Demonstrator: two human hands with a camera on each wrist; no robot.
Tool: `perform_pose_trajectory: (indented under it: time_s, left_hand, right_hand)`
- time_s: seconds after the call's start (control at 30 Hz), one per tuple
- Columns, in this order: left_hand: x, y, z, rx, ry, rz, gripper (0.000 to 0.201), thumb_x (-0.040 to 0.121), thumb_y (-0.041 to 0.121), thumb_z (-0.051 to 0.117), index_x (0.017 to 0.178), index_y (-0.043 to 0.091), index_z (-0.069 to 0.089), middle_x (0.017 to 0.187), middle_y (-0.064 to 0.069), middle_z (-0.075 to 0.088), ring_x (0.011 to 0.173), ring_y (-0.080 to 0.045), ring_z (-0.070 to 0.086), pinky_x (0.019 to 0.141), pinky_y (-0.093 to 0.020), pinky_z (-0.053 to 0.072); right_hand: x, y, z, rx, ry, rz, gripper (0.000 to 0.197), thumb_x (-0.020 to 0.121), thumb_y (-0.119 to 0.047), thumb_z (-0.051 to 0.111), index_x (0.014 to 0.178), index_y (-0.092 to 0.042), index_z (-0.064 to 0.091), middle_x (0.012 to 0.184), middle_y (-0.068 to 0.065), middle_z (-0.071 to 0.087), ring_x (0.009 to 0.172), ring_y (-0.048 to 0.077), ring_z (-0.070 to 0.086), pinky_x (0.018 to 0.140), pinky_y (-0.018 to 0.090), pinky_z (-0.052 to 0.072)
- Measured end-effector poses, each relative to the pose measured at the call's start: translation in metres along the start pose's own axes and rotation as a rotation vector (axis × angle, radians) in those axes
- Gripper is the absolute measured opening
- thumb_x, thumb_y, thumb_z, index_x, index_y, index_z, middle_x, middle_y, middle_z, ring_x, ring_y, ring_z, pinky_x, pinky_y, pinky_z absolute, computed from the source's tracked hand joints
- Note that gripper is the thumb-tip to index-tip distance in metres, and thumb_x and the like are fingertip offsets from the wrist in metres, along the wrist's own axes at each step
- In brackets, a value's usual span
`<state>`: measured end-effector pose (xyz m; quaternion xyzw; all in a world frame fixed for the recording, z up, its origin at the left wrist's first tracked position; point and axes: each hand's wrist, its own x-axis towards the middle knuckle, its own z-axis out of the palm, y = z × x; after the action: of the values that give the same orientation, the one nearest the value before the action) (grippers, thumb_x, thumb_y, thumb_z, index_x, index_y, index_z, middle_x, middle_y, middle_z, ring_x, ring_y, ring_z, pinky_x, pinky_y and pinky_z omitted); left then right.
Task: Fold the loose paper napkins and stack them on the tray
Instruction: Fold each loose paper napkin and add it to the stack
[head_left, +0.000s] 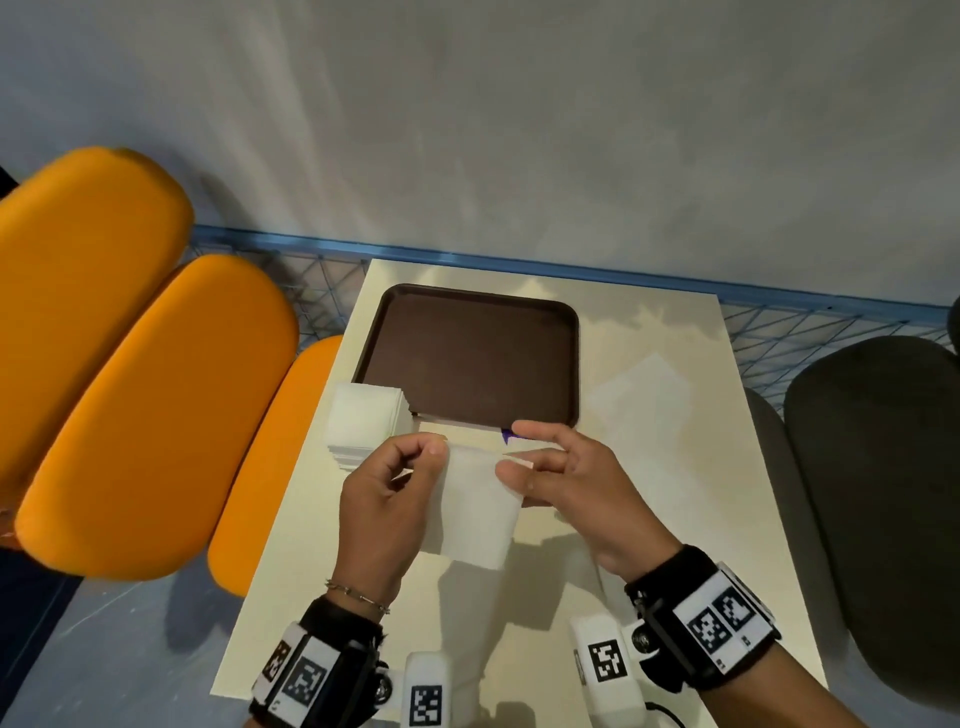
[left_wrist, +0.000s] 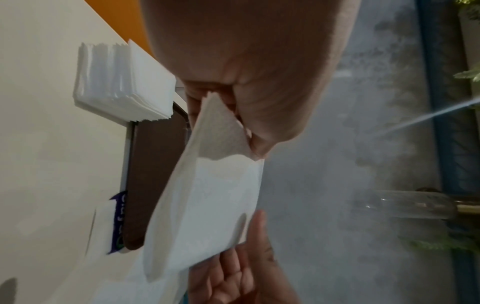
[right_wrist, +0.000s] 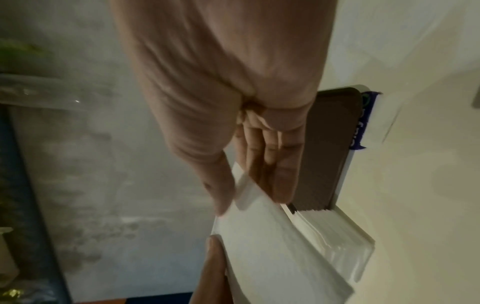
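Observation:
I hold one white paper napkin (head_left: 475, 512) up over the table's near half, in front of the brown tray (head_left: 470, 353). My left hand (head_left: 435, 453) pinches its upper left corner between thumb and curled fingers; the left wrist view shows that corner of the napkin (left_wrist: 215, 205) in the pinch. My right hand (head_left: 511, 453) pinches the upper right edge, thumb towards me and fingers (right_wrist: 262, 181) behind the napkin (right_wrist: 272, 246). A thick stack of white napkins (head_left: 363, 423) lies at the tray's near left corner. The tray's inside is bare.
A loose napkin (head_left: 641, 400) lies flat on the cream table (head_left: 691, 530) right of the tray. A wrapper with purple print (head_left: 506, 435) lies at the tray's front edge. Orange chairs (head_left: 130, 364) are on the left, a dark chair (head_left: 878, 493) on the right, and blue mesh fencing (head_left: 789, 332) behind.

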<state>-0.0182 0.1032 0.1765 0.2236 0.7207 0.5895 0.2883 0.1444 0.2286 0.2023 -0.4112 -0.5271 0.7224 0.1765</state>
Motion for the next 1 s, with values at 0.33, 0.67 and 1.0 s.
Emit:
perform_pose_trajectory:
  time_s: [0.33,0.67,1.0]
  left_hand:
    - [0.02,-0.037,-0.039,-0.025,0.19,-0.028,0.009,0.099,0.031,0.069,0.097,0.028,0.077,0.098,0.015,0.075,0.096,-0.011,0.069,0.083,-0.042,0.061]
    - [0.058,-0.048,-0.07,0.059,0.244,0.034,0.007,0.098,0.029,0.072,0.097,0.034,0.076,0.095,0.022,0.075,0.095,-0.004,0.069,0.077,-0.035,0.06]
    - [0.097,-0.069,-0.098,0.221,-0.104,0.086,0.012,0.09,0.029,0.081,0.1,0.036,0.082,0.094,0.021,0.077,0.086,-0.002,0.069,0.075,-0.026,0.053]
  right_hand:
    - [0.027,0.033,0.047,-0.181,-0.279,0.154,0.045,0.085,-0.008,0.088,0.125,-0.011,0.067,0.085,0.012,0.078,0.081,0.025,0.077,0.081,0.038,0.064]
    - [0.058,0.044,0.095,-0.302,-0.507,0.244,0.034,0.09,-0.006,0.082,0.122,-0.006,0.068,0.095,0.024,0.078,0.085,0.029,0.076,0.088,0.045,0.065]
    - [0.114,0.033,0.099,-0.447,-0.349,0.193,0.021,0.09,-0.025,0.086,0.106,-0.014,0.079,0.08,-0.006,0.076,0.075,0.009,0.07,0.071,0.029,0.06]
